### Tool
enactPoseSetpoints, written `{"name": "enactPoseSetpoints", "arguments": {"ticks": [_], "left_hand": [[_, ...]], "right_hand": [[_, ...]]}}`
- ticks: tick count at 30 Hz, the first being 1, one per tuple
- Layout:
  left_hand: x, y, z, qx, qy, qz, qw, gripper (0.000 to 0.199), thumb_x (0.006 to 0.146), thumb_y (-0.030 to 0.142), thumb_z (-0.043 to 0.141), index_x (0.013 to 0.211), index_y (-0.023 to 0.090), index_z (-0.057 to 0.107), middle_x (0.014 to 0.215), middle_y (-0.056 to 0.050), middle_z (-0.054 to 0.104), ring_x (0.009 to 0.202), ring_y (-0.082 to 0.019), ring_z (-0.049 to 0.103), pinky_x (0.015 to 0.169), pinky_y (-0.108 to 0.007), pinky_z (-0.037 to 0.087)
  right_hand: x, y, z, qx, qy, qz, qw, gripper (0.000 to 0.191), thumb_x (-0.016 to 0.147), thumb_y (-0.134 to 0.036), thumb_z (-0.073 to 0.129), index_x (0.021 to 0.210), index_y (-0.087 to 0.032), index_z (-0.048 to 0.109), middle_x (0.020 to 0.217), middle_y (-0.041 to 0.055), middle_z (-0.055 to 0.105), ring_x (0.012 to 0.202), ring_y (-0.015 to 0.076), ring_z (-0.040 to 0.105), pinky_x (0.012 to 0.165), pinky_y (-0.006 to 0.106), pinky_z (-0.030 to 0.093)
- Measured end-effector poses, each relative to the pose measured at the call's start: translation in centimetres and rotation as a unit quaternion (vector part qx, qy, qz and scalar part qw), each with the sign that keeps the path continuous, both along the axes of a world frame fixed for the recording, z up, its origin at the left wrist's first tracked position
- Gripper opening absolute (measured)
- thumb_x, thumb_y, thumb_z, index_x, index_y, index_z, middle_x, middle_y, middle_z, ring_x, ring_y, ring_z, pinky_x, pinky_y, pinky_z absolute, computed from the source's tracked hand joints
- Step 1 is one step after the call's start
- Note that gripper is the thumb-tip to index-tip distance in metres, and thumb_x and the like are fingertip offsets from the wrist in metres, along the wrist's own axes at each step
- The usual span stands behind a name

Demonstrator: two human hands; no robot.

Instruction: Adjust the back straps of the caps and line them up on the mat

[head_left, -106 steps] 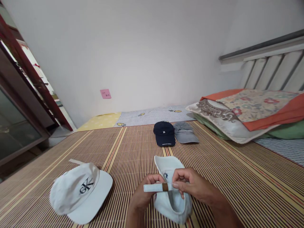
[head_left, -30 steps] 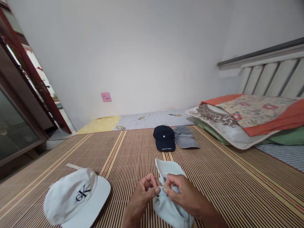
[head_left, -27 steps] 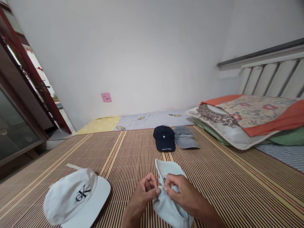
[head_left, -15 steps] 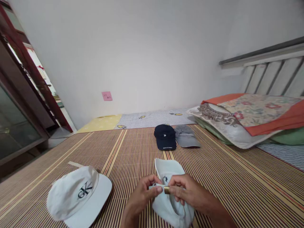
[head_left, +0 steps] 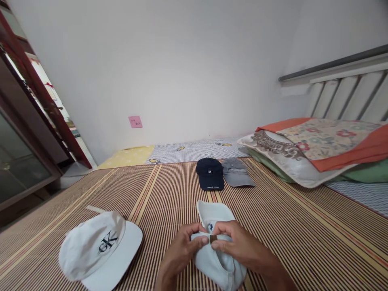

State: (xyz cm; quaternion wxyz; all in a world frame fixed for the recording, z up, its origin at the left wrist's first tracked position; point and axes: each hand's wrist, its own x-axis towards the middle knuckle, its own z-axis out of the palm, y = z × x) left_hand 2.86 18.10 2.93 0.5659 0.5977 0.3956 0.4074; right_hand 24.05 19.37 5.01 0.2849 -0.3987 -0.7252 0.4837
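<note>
A pale baseball cap (head_left: 216,268) lies on the striped mat before me, brim pointing away and a small dark blue logo on its front. Its back strap spans the opening and carries a brass-coloured buckle (head_left: 213,239). My left hand (head_left: 189,244) pinches the strap just left of the buckle between thumb and fingers. From the right, my right hand (head_left: 232,242) grips the strap at the buckle, its thumb against the metal's lower edge. The strap's end is hidden by my fingers.
A white cap (head_left: 93,246) with black letters lies at left, its strap sticking out. Farther back sit a navy cap (head_left: 209,174) and a grey cap (head_left: 238,173). Pillows (head_left: 291,157) are stacked at right on the striped mat (head_left: 163,210), beside a radiator (head_left: 348,95).
My right thumb and fingers have shifted slightly at the buckle, which now looks darker and tilted differently. Both hands keep their hold on the strap. The view has moved slightly.
</note>
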Motion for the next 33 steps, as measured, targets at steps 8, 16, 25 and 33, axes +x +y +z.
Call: {"name": "enactPoseSetpoints", "arguments": {"ticks": [8, 16, 25, 33], "left_hand": [[0.3, 0.4, 0.1, -0.007, -0.025, 0.011, 1.0, 0.045, 0.069, 0.051, 0.089, 0.091, 0.016, 0.07, 0.074, 0.002, 0.058, 0.064, -0.011, 0.043, 0.057, -0.023, 0.031], [0.3, 0.5, -0.6, 0.035, 0.016, 0.04, 0.998, 0.042, 0.086, 0.058, 0.073, 0.084, 0.016, 0.066, 0.067, 0.003, 0.05, 0.06, -0.011, 0.038, 0.055, -0.024, 0.028], [-0.4, 0.6, -0.7, 0.038, 0.015, 0.068, 0.997, 0.046, 0.088, 0.062, 0.067, 0.082, 0.017, 0.062, 0.066, 0.004, 0.046, 0.059, -0.011, 0.034, 0.054, -0.024, 0.025], [-1.8, 0.4, 0.1, 0.036, 0.053, 0.06, 0.996, 0.046, 0.082, 0.06, 0.074, 0.086, 0.015, 0.068, 0.073, 0.001, 0.055, 0.066, -0.013, 0.042, 0.06, -0.025, 0.03]], "right_hand": [[-0.1, 0.4, -0.5, 0.034, 0.03, -0.026, 0.999, 0.032, 0.095, -0.041, 0.055, 0.071, -0.021, 0.052, 0.066, -0.0033, 0.048, 0.062, 0.0136, 0.043, 0.057, 0.027, 0.031], [0.4, 0.2, -0.7, -0.054, 0.05, 0.026, 0.997, 0.031, 0.097, -0.046, 0.054, 0.079, -0.02, 0.054, 0.062, -0.0038, 0.054, 0.052, 0.0111, 0.046, 0.053, 0.024, 0.036], [1.9, 0.4, -0.3, -0.019, 0.054, 0.027, 0.998, 0.028, 0.088, -0.044, 0.067, 0.082, -0.017, 0.066, 0.079, 0.0031, 0.067, 0.074, 0.0184, 0.06, 0.069, 0.029, 0.041], [2.8, 0.8, -1.3, -0.062, 0.052, 0.051, 0.995, 0.029, 0.085, -0.043, 0.071, 0.075, -0.016, 0.066, 0.07, -0.0023, 0.053, 0.067, 0.0143, 0.045, 0.062, 0.027, 0.03]]}}
